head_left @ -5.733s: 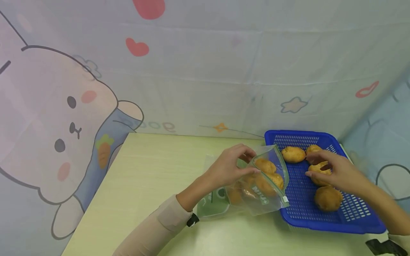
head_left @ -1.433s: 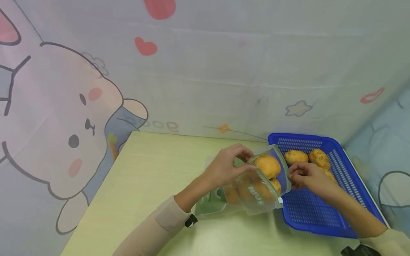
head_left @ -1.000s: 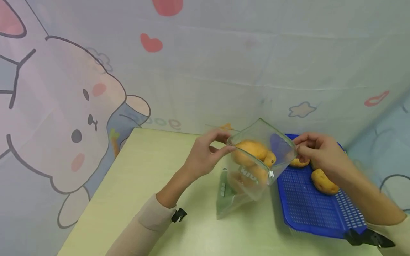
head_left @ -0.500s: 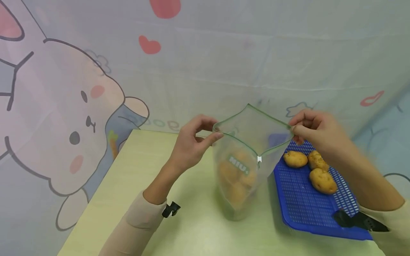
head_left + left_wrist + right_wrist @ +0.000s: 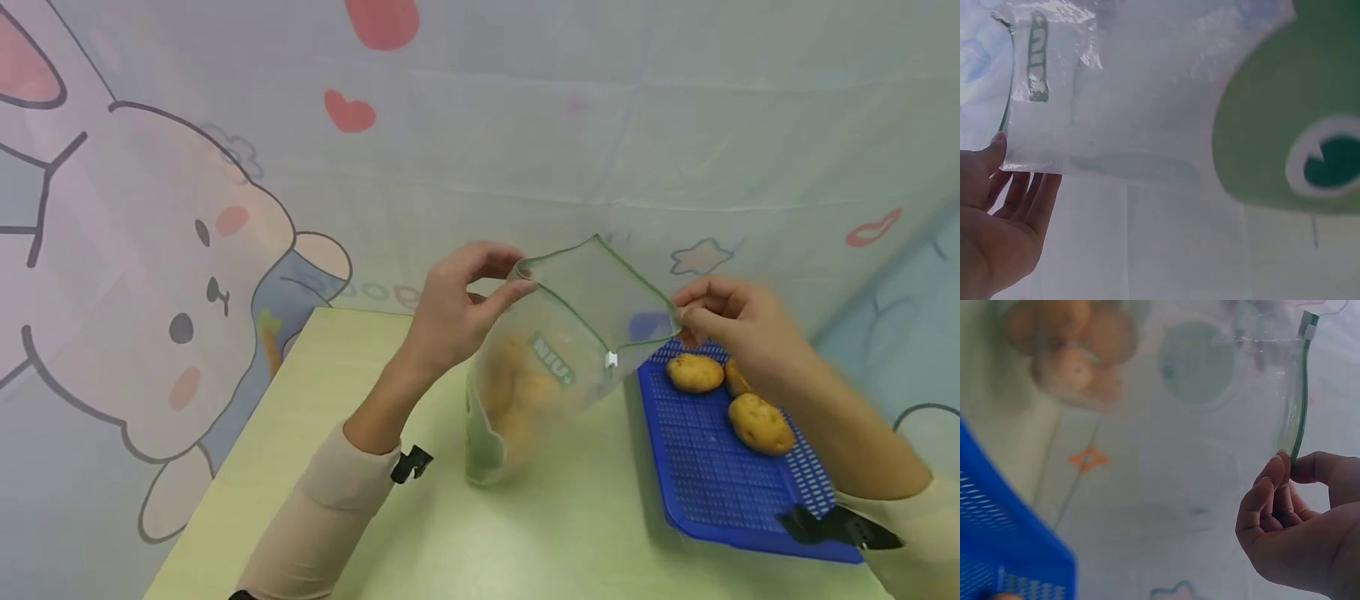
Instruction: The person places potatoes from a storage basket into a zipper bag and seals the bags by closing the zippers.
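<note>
A clear zip bag (image 5: 577, 400) with green edging and a white slider (image 5: 611, 359) hangs between both hands, its mouth spread wide. Several potatoes (image 5: 517, 387) show through its plastic, low in the bag. My left hand (image 5: 465, 308) pinches the left corner of the mouth between thumb and fingers; the left wrist view shows that hand (image 5: 1010, 212) at the bag's edge. My right hand (image 5: 735, 321) pinches the opposite corner, and in the right wrist view its thumb and fingertip meet on the green zip strip (image 5: 1302, 394).
A blue plastic basket (image 5: 720, 508) stands on the pale table (image 5: 510, 550) at the right, beneath my right forearm. It holds potatoes (image 5: 760, 423), one partly hidden by the arm. A printed cloth (image 5: 525, 150) hangs behind the table.
Earlier my right hand was over the basket, and a potato there has since gone. Both hands have raised the bag upright from lying tilted, and its potatoes have sunk lower. Lately its bottom swung left.
</note>
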The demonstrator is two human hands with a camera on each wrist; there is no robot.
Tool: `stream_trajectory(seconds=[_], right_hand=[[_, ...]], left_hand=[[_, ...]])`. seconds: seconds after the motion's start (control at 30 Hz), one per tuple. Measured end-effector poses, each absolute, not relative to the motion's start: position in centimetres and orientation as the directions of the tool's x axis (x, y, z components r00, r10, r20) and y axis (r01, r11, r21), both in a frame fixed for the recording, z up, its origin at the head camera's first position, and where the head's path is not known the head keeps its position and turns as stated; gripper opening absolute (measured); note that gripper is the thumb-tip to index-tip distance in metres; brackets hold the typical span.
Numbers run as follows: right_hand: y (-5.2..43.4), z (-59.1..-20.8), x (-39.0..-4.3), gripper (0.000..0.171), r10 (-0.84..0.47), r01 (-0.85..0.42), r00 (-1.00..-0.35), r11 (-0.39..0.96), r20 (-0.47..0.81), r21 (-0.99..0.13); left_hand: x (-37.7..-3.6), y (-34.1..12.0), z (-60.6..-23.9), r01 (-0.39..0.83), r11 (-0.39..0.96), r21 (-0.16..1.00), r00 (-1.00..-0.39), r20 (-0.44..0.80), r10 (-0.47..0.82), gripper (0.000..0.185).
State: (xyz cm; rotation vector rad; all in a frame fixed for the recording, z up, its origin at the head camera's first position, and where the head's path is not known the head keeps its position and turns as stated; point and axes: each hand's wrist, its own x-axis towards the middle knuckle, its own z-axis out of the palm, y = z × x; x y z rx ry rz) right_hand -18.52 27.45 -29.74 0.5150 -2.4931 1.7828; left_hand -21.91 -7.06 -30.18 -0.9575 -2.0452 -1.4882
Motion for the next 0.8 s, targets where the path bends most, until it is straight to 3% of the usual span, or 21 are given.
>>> stream_trajectory(seconds=[0.27, 0.63, 0.8], right_hand=[[32.0, -35.5, -17.8, 0.019, -0.167, -0.119, -0.984, 0.4, 0.056, -0.909], [35.6, -41.0, -17.3, 0.024, -0.154, -0.061, -0.988, 0.457, -0.011, -0.887], [37.5, -41.0, -17.1, 0.024, -0.163, -0.192, -0.98, 0.609, 0.116, -0.769]], left_hand=[[-21.1, -1.7, -31.6, 0.839, 0.226, 0.496, -0.54, 0.702, 0.464, 0.024], [-20.6, 3.1, -35.8, 0.765, 0.234, 0.6, -0.606, 0.55, 0.574, 0.024], [-20.4, 3.2, -35.8, 0.739, 0.229, 0.634, -0.633, 0.538, 0.556, 0.026]])
